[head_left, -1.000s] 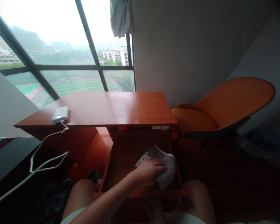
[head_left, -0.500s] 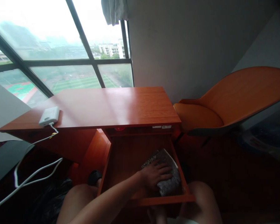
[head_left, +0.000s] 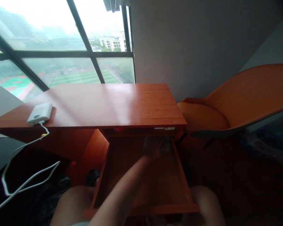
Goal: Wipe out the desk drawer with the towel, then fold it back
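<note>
My left hand (head_left: 155, 147) reaches deep into the open wooden drawer (head_left: 141, 208) under the desk (head_left: 113, 105). It rests on a grey speckled packet (head_left: 166, 142) at the back of the drawer, in the desktop's shadow. The hand is blurred and dim, so its fingers do not show clearly. Only the packet's edges peek out beside the hand. My forearm crosses the bare drawer bottom. My right hand is out of view. My knees sit on either side of the drawer front.
A white charger (head_left: 39, 113) with a white cable (head_left: 25, 182) lies on the desk's left end. An orange chair (head_left: 235, 103) stands to the right, against the wall. A large window (head_left: 61, 53) is behind the desk. A dark bag (head_left: 47, 197) lies on the floor at left.
My left hand has slid the grey packet from the drawer's front right to its back, under the desktop. The drawer now stands further out. The camera has tilted down a little.
</note>
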The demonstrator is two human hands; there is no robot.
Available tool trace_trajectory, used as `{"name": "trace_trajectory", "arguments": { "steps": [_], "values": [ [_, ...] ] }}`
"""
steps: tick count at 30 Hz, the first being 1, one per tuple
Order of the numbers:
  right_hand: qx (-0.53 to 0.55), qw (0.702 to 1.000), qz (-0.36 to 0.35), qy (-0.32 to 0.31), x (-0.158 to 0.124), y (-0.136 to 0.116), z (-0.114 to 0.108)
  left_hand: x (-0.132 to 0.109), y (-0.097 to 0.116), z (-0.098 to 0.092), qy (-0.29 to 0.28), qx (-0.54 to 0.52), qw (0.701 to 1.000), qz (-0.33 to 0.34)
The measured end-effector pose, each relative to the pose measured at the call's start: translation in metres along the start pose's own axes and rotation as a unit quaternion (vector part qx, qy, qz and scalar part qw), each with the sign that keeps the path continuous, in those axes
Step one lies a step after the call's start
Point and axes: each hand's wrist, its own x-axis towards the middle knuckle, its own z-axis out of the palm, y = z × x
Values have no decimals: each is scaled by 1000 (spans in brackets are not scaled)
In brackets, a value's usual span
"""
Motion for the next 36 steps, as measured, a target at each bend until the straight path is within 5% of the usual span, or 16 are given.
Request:
{"name": "trace_trajectory", "arguments": {
  "steps": [8, 13, 23, 31, 36],
  "values": [
    [-3, 999, 10, -50, -45, 70, 39, 10, -26, 0, 25, 14, 994, -109],
    [9, 998, 17, -65, -62, 96, 53, -21, -61, -10, 37, 38, 988, -147],
    [32, 997, 19, -70, -64, 101, 55, -90, -112, -33, 70, 103, 969, -213],
    [39, 997, 14, -62, -64, 102, 54, -81, -64, -14, 38, 99, 957, -270],
    [34, 997, 9, -64, -64, 103, 55, -73, -14, 1, 26, 47, 977, -205]
  ]
}}
